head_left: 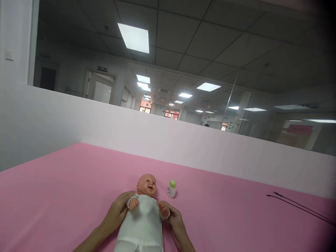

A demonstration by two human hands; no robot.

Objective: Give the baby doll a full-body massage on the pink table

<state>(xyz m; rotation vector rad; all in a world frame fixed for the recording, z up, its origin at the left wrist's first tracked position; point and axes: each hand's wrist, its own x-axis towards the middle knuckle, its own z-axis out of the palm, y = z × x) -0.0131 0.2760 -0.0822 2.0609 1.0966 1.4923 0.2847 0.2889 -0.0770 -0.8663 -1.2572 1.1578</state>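
Observation:
A baby doll (143, 220) in a white outfit lies on its back on the pink surface, head away from me and mouth open. My left hand (121, 209) holds its shoulder and upper arm from the left, some fingertips hidden behind the doll. On the other side my right hand (175, 218) is closed around the doll's sleeve near its small hand, with the fingers partly hidden. Just right of the doll's head stands a small white bottle (171, 190) with a green cap, touched by neither hand.
The pink-covered table (78, 182) meets a white low wall (147, 134) at its far edge. Above the wall is a large glass window (183, 80) with ceiling lights showing in it. Two thin dark cords (301, 207) lie at the right.

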